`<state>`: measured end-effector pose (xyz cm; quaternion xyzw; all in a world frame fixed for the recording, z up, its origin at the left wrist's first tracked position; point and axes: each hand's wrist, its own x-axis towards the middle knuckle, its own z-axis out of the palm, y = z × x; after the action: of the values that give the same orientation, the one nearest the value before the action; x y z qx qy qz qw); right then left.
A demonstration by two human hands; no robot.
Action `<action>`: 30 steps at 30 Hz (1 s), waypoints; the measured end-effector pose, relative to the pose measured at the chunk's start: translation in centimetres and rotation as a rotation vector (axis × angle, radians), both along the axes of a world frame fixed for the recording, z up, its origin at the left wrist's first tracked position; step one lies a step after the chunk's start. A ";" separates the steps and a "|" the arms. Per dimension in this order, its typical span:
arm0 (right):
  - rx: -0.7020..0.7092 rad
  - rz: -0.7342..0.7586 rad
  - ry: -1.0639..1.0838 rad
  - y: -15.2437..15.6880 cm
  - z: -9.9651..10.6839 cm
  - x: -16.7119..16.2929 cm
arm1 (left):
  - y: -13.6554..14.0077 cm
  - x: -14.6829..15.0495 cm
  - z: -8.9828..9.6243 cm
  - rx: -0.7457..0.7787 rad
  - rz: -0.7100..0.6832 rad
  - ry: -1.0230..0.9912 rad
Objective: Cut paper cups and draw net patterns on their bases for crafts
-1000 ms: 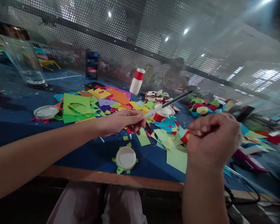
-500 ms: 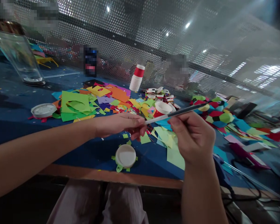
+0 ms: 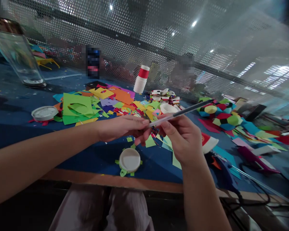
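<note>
A slim pen, clear whitish toward the left and dark toward the right, slants up to the right above the table. My left hand pinches its left end between thumb and fingers. My right hand is closed around its middle, close beside the left fingertips. Below the hands, a cut-off paper cup base lies on the blue table with light green paper tabs around its rim. Behind my right hand stands a paper cup, partly hidden.
Coloured paper scraps spread across the table. At the back stand stacked paper cups, a phone and, at left, a glass bottle. Paper balls and a magenta tool lie right.
My right hand has slid left along the pen toward my left hand, uncovering a red-and-white cup piece on the right. My left hand has hardly moved.
</note>
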<state>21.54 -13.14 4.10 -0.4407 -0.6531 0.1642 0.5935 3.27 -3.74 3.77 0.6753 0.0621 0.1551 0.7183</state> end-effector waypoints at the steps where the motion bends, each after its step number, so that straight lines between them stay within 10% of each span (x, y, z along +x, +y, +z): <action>1: 0.015 -0.001 0.002 -0.1 0.0 -0.2 | 0.0 0.0 0.0 0.001 -0.004 -0.001; 10: 0.278 -0.115 0.307 0.1 0.6 1.6 | 0.3 -0.3 0.2 0.003 -0.042 -0.026; 18: 0.083 0.057 0.209 0.2 -0.3 1.5 | 0.1 -0.2 0.2 0.009 -0.065 -0.001; 30: 0.278 -0.079 0.165 -0.3 -0.8 1.5 | 0.2 -0.3 0.3 0.045 -0.055 0.047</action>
<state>23.04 -13.42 3.28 -0.3646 -0.6007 0.0845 0.7064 2.93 -3.53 4.09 0.6964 0.0566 0.1208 0.7052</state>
